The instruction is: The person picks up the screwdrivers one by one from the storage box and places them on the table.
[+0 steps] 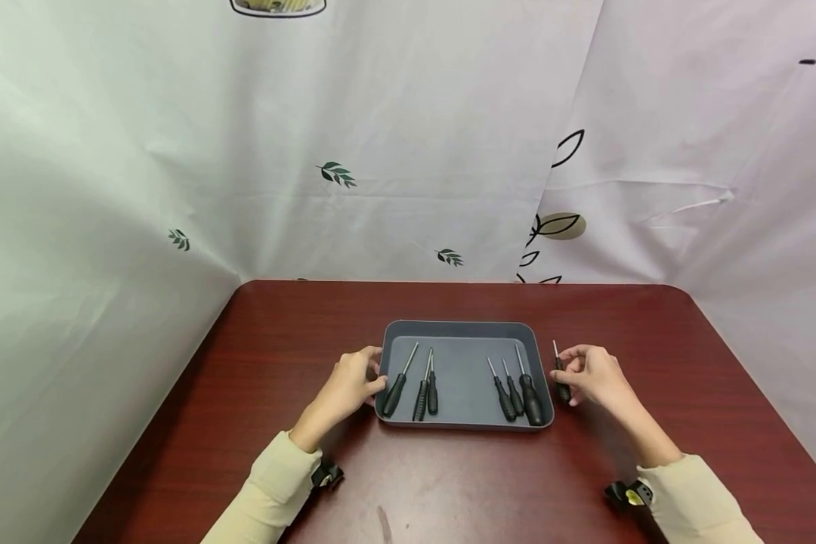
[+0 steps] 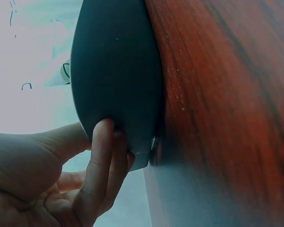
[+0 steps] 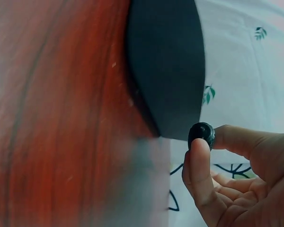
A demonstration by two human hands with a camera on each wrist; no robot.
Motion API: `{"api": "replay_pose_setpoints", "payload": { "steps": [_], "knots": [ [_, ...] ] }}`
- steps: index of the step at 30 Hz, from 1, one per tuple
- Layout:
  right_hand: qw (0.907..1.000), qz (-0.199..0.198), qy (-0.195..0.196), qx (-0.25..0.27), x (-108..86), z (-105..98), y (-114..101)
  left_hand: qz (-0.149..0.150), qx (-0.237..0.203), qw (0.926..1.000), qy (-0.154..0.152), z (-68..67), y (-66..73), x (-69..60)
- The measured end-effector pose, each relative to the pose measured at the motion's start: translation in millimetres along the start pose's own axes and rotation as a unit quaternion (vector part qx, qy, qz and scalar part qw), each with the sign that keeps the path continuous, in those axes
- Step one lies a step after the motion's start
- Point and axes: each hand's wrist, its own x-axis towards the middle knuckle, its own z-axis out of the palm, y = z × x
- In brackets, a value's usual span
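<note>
A grey tray (image 1: pixel 459 378) lies on the table with several black-handled screwdrivers in it, a group at each side. My left hand (image 1: pixel 347 384) grips the tray's left wall, thumb over the rim; in the left wrist view the fingers of that hand (image 2: pixel 92 175) lie against the outside of the tray (image 2: pixel 116 61). Just right of the tray, my right hand (image 1: pixel 595 374) pinches a screwdriver (image 1: pixel 562 385) with its tip pointing away from me. The right wrist view shows the handle end (image 3: pixel 202 132) between thumb and fingers of the right hand (image 3: pixel 241 175), beside the tray wall (image 3: pixel 168 61).
The dark red wooden table (image 1: pixel 462 483) extends around the tray on all sides. A pale printed cloth (image 1: pixel 408 151) hangs behind the table and along both sides. Each wrist has a small black device on it, the right one (image 1: pixel 629 495) near the sleeve.
</note>
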Motion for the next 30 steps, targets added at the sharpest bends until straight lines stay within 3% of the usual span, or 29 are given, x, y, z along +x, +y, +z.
{"api": "replay_pose_setpoints", "payload": {
  "steps": [30],
  "knots": [
    [0.9983, -0.001, -0.001, -0.059, 1.2, 2, 24, -0.003, 0.008, 0.9999, -0.006, -0.8, 3.3, -0.5]
  ]
}}
